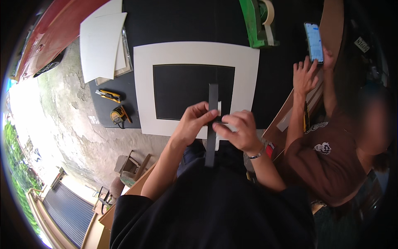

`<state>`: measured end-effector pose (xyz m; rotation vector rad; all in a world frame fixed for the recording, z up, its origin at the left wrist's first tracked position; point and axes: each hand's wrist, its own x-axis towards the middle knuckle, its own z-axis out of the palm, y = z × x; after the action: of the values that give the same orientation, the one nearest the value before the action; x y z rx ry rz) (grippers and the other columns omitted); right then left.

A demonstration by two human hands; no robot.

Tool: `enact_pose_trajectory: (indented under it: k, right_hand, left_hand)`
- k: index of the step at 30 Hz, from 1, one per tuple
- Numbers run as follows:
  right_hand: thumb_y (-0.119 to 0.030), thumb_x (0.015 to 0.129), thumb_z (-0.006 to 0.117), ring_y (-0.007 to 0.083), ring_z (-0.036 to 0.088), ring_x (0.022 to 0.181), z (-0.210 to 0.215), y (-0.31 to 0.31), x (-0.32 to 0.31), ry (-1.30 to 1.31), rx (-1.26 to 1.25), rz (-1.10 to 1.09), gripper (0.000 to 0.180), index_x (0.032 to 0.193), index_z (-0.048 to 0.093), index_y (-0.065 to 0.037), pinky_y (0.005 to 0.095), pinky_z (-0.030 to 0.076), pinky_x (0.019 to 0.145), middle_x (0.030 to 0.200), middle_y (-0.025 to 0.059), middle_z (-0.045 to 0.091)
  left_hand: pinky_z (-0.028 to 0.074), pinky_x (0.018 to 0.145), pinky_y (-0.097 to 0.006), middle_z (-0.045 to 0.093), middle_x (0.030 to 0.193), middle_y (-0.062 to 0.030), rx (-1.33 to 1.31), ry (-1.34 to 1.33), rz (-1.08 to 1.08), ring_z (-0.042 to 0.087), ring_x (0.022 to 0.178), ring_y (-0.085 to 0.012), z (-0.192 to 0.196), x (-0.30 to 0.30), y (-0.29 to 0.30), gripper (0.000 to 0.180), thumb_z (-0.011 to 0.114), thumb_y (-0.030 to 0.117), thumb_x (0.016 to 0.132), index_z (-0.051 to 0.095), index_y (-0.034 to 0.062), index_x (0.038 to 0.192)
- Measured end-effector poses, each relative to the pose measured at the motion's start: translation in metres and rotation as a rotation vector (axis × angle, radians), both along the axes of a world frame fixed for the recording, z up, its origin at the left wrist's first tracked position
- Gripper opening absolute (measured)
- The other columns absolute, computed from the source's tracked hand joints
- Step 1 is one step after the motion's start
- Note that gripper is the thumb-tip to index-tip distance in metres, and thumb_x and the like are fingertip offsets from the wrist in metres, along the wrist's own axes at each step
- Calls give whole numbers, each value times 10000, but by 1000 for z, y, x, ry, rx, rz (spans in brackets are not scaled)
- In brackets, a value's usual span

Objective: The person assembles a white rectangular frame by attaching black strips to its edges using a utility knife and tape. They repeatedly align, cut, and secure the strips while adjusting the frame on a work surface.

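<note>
- Strip [210, 145]: long axis runs away from the body; far end above the white frame's [145, 91] opening, near end by the shirt [207, 199];
- Left hand [192, 123]: pinches strip near its middle;
- Right hand [242, 132]: half-curled beside it; hold unclear

Plate, small, white: seen right of the phone [315, 42]; a short row of dark characters, letter and numerals, is borne on the plate [362, 44]. Phone screen: lit blue-white, its tiny marks too small to be read. Shirt [342, 174], brown, below the phone: white prints are carried, no wording made out.
</note>
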<state>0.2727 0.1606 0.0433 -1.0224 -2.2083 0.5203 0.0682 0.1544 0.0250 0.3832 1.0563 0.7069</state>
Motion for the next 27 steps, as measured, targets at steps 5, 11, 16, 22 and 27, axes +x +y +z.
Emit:
enact_pose_trajectory:
  k: [5,11,16,22,27]
  right_hand:
    - [-311,913,753,390,536,1129,-70,-9,16,-147,-550,-749,656,1388,451,26,499,451,959,1231,222,526]
    - [-483,794,836,402,501,1141,-92,-3,-6,-523,-467,-849,897,1372,419,61,508,435,966,1196,251,508]
    - [-474,684,917,366,514,1106,-98,2,-9,-389,-577,-982,912,1272,468,58,478,444,941,1150,219,532]
    - [-461,627,954,346,527,1074,-97,0,0,-282,-635,-961,883,1177,502,61,450,451,934,1114,205,543]
    - [-467,669,935,313,546,1024,-93,-6,-1,-262,-736,-984,825,1135,501,57,425,474,904,1080,185,548]
  left_hand:
    - [454,568,-207,618,725,22,93,467,-135,542,642,-30,-51,-10,12,264,745,252,958,647,26,862]
    - [370,499,-243,531,599,19,125,461,-68,478,541,-41,-76,-9,12,378,776,283,921,571,19,746]
    - [377,518,-256,561,615,1,151,487,-121,459,555,-48,-68,-11,16,339,732,284,950,605,7,802]
    - [357,505,-262,560,620,-6,217,524,-149,433,551,-51,-55,-14,21,334,714,285,959,603,4,816]
    - [334,484,-261,548,605,-2,205,471,-158,416,534,-40,-56,-20,21,339,699,292,970,600,8,815]
